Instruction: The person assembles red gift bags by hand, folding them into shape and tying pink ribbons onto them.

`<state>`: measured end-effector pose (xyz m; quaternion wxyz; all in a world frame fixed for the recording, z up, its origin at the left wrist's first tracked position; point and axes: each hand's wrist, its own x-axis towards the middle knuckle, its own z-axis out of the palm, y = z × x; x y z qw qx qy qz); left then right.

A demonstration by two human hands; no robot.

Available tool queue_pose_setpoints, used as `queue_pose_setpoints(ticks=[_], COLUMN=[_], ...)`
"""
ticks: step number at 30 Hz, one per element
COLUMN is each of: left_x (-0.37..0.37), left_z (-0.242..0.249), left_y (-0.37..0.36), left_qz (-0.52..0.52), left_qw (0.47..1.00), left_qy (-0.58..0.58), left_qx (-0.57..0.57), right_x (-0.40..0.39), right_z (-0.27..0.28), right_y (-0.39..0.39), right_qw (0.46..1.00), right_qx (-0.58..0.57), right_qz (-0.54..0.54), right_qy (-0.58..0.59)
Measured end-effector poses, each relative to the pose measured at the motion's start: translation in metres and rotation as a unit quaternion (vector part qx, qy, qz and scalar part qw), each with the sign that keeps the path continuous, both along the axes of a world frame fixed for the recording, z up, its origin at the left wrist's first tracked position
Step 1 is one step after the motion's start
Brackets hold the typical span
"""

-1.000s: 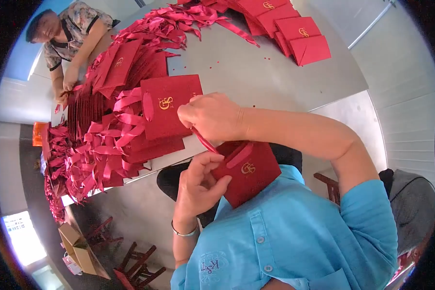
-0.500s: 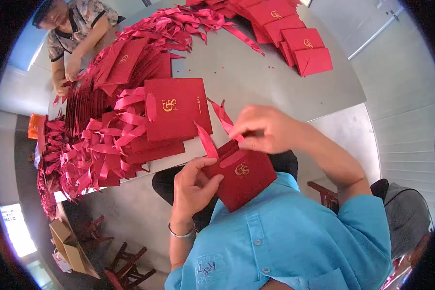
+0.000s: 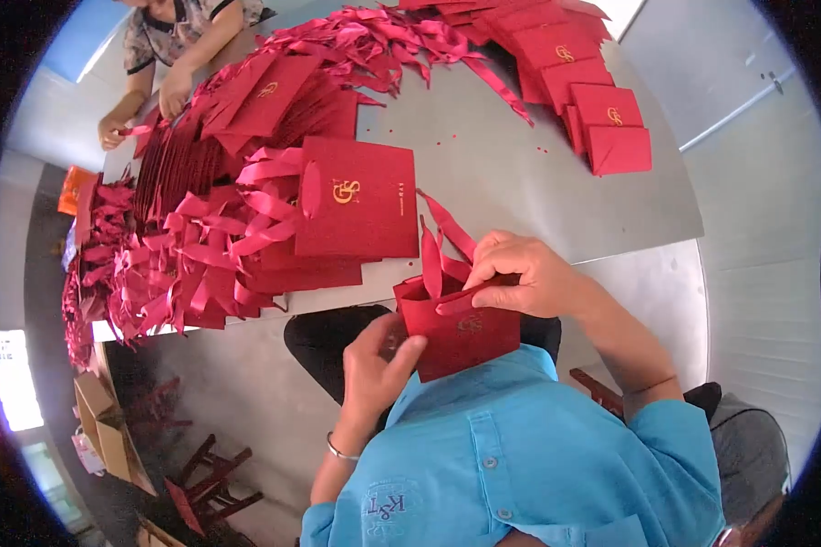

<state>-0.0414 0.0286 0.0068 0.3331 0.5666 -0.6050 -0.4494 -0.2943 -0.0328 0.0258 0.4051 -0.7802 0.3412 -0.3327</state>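
Note:
A small red paper bag (image 3: 461, 342) with a gold logo rests against my blue shirt, its top partly open. Two ends of red ribbon (image 3: 431, 264) rise from its top edge. My left hand (image 3: 379, 365) grips the bag's left side between thumb and fingers. At the upper right edge, my right hand (image 3: 520, 273) pinches the ribbon, partly covering the logo. A larger red bag (image 3: 369, 201) with a gold logo lies on the pile just beyond my left hand.
Red bags with ribbons (image 3: 201, 246) cover the left of the grey table (image 3: 483, 182). More red bags (image 3: 616, 128) lie at its far right. A co-worker (image 3: 178, 46) handles ribbon at the far left. Stools (image 3: 214, 483) and a cardboard box (image 3: 105, 424) stand on the floor.
My right hand has moved slightly down and right, drawing the ribbon across the bag's front. The bag has turned more upright. The camera view has shifted, and the co-worker's hands are farther apart.

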Motion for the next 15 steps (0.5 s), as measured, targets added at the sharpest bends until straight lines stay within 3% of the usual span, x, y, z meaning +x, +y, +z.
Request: queue_pose_setpoints(ticks=[1, 2, 4, 11, 13, 15], left_x=[-0.003, -0.006, -0.012, -0.024, -0.025, -0.025], left_z=[0.001, 0.001, 0.000, 0.003, 0.008, 0.006], left_y=[-0.002, -0.005, -0.014, -0.018, -0.018, -0.017], left_qz=[-0.018, -0.013, -0.018, -0.032, -0.047, -0.062], left_qw=[0.987, 0.986, 0.949, 0.971, 0.976, 0.981], left_qy=[0.144, 0.145, 0.282, 0.214, 0.190, 0.165], left_qx=[0.075, 0.076, 0.141, 0.106, 0.094, 0.083], right_x=[0.002, 0.004, 0.010, 0.021, 0.035, 0.041], right_z=[0.000, 0.002, 0.009, 0.035, 0.061, 0.061], right_y=[-0.001, -0.001, -0.003, -0.017, -0.024, -0.028], right_qw=[1.000, 1.000, 0.999, 0.988, 0.918, 0.922], right_qx=[0.021, 0.022, 0.031, -0.039, 0.085, 0.103], right_qz=[0.000, 0.005, 0.009, -0.010, 0.027, 0.027], right_qy=[-0.016, -0.015, 0.015, 0.146, 0.386, 0.371])
